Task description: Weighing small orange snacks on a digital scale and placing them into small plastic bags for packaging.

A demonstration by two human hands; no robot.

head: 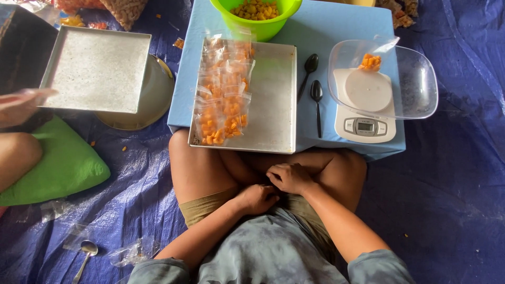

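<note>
- Hands first: the left hand (258, 199) and right hand (288, 177) rest together in the person's lap at lower centre, fingers curled loosely inward, touching each other; I cannot tell whether either has hold of anything.
- At lower left, a metal spoon (86, 253) lies on the blue tarp (452, 200) beside some crumpled clear plastic.
- A green cushion (58, 165) sits at the left edge, near another person's knee.
- Just beyond the knees, a steel tray (271, 100) lies on the low blue table (315, 31), its near edge reaching over the legs; small clear bags of orange pieces (221, 94) are lined up along its left half.
- Two dark spoons (314, 89) lie right of the tray.
- Further right, a white kitchen scale (365, 126) carries a clear bowl (415, 84) holding one small filled bag.
- At upper left, another person's hand (21, 102) is at the edge of a second, empty tray (97, 68).
- At the top centre stands a green bowl (263, 26) of yellow-orange pieces.
</note>
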